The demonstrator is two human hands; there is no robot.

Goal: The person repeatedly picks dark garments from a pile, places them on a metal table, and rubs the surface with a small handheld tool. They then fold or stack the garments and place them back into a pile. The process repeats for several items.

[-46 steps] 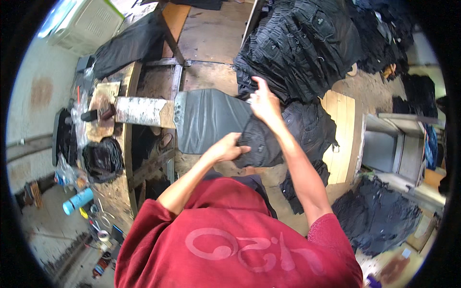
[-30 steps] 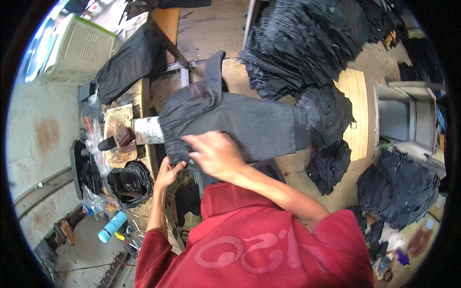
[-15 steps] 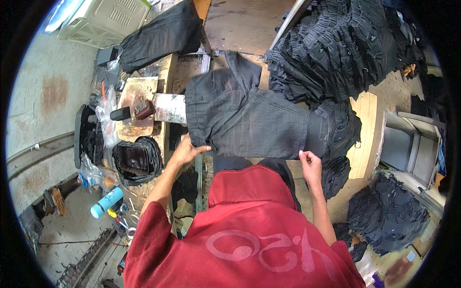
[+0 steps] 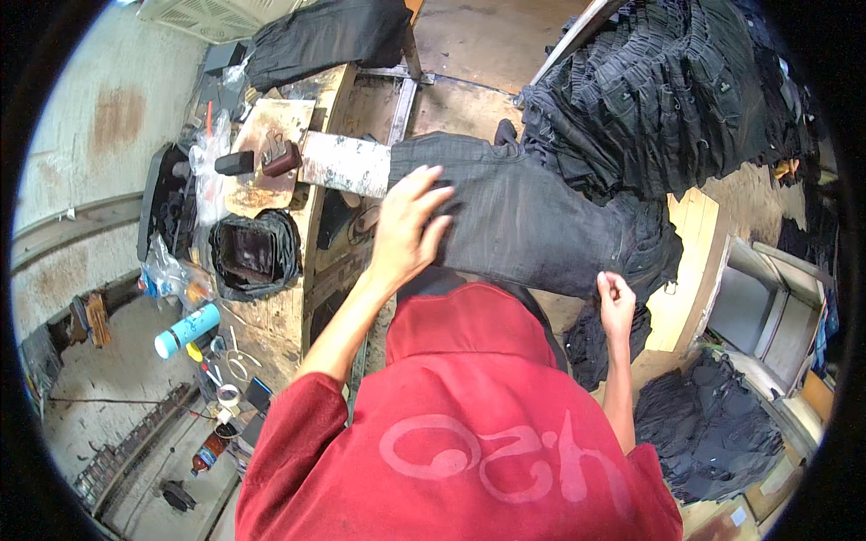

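Observation:
A pair of black denim trousers (image 4: 519, 212) is stretched over a narrow paint-stained white board (image 4: 347, 164), whose bare end shows at the left. Over the trousers' left end my left hand (image 4: 410, 230) lies with fingers spread, palm toward the cloth. Near the lower right edge, my right hand (image 4: 616, 307) has its fingers drawn together in a pinch at the cloth. More dark cloth bunches beyond the trousers' right end and hangs down there.
On the wooden bench at left are a dark block (image 4: 234, 163), a brown block with a clip (image 4: 280, 159) and a black-lined tub (image 4: 248, 252). A blue bottle (image 4: 187, 331) lies nearby. Garments are piled high at upper right (image 4: 640, 99), with another heap (image 4: 708, 428) at lower right.
My left hand has gone from the trousers' lower left edge up onto their face, its fingers opening. My right hand stays by the lower right edge. The cloth lies smoother, its upper flap down.

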